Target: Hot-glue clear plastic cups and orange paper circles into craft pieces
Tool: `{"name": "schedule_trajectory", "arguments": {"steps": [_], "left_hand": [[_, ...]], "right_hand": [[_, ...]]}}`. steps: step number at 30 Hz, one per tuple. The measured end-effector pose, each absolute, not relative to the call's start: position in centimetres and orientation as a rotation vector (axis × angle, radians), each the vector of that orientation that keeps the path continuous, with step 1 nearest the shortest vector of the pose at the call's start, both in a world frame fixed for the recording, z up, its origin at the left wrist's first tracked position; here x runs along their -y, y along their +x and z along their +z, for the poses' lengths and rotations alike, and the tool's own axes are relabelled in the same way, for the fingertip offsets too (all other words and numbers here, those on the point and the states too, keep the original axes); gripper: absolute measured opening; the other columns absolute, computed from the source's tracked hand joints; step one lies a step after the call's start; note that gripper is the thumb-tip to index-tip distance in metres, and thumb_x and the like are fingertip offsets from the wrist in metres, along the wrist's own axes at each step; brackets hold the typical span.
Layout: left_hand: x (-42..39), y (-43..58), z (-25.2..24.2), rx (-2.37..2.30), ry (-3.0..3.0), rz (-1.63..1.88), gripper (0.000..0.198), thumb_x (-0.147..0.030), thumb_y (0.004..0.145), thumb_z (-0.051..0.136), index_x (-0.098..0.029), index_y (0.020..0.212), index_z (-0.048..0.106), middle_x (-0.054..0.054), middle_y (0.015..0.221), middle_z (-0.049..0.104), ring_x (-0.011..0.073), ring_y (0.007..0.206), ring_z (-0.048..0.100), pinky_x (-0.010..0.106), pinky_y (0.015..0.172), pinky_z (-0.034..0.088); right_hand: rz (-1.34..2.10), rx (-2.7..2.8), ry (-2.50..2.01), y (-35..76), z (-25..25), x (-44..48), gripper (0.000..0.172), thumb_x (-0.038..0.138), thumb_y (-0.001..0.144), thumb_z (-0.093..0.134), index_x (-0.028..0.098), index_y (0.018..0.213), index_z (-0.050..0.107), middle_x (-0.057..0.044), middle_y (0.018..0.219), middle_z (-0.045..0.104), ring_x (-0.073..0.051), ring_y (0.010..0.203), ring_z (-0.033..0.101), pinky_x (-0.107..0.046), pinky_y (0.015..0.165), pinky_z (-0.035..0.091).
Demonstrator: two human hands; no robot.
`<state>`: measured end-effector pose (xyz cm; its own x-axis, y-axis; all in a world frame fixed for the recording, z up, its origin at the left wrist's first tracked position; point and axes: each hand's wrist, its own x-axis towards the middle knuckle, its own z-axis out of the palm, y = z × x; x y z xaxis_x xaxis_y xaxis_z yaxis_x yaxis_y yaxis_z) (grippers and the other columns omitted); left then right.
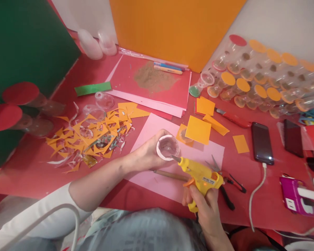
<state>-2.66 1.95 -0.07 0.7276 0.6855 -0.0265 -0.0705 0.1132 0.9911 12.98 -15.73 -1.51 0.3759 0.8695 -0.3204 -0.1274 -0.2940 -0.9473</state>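
In closed grips, the left hand [154, 150] is holding a plastic cup [168, 147], the right hand [204, 205] a glue gun [199, 173]; a slipping nozzle [176, 159] could be scorching fingers.

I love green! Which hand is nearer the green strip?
Left. In the picture, the left hand is below and right of the green strip; the right hand, lower and farther right.
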Motion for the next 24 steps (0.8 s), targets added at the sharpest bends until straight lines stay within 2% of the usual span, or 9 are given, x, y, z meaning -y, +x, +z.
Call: {"name": "schedule_trajectory", "arguments": {"steps": [5, 10, 15, 20, 24], "left_hand": [[-1.89, -2.67, -0.17, -0.568, 1.382, 0.624, 0.035, -0.028, 0.079, 0.079, -0.021, 0.097, 0.05, 0.002, 0.092, 0.064, 0.0134, 0.079, 0.062, 0.027, 0.072, 0.053], [-1.95, -2.94, -0.32, -0.548, 1.398, 0.558, 0.037, -0.032, 0.081, 0.077, -0.021, 0.103, 0.048, 0.004, 0.101, 0.064, 0.0143, 0.082, 0.063, 0.027, 0.071, 0.052], [-2.13, -3.04, -0.33, -0.504, 1.397, 0.533, 0.034, -0.031, 0.085, 0.074, -0.021, 0.105, 0.049, 0.007, 0.107, 0.065, 0.0189, 0.097, 0.066, 0.034, 0.085, 0.053], [-2.14, -2.85, -0.66, -0.523, 1.41, 0.627, 0.036, -0.032, 0.083, 0.077, -0.021, 0.1, 0.046, 0.005, 0.098, 0.064, 0.0163, 0.087, 0.064, 0.031, 0.079, 0.051], [-1.99, -2.74, -0.8, -0.527, 1.407, 0.617, 0.036, -0.032, 0.083, 0.077, -0.021, 0.099, 0.047, 0.005, 0.098, 0.065, 0.0157, 0.087, 0.064, 0.03, 0.078, 0.051]], "right_hand": [[1.148, 0.658, -1.52, 12.95, -1.6, 15.76, 0.044, 0.046, 0.091, 0.071, 0.02, 0.057, 0.061, 0.0, 0.048, 0.06, -0.014, 0.043, 0.059, -0.025, 0.046, 0.052], [1.16, 0.609, -1.528, 12.99, -1.55, 15.38, 0.045, 0.049, 0.09, 0.072, 0.02, 0.057, 0.06, 0.001, 0.049, 0.059, -0.014, 0.042, 0.058, -0.025, 0.046, 0.05], [1.16, 0.608, -1.508, 13.08, -1.31, 15.26, 0.045, 0.052, 0.088, 0.072, 0.021, 0.058, 0.058, 0.002, 0.047, 0.055, -0.013, 0.039, 0.054, -0.026, 0.043, 0.049], [1.155, 0.63, -1.547, 12.87, -1.4, 15.73, 0.044, 0.049, 0.09, 0.071, 0.02, 0.058, 0.06, 0.0, 0.048, 0.058, -0.014, 0.043, 0.058, -0.026, 0.046, 0.051], [1.147, 0.634, -1.519, 12.98, -1.63, 15.79, 0.044, 0.049, 0.091, 0.07, 0.021, 0.059, 0.06, 0.001, 0.048, 0.058, -0.014, 0.041, 0.057, -0.026, 0.044, 0.051]]}}
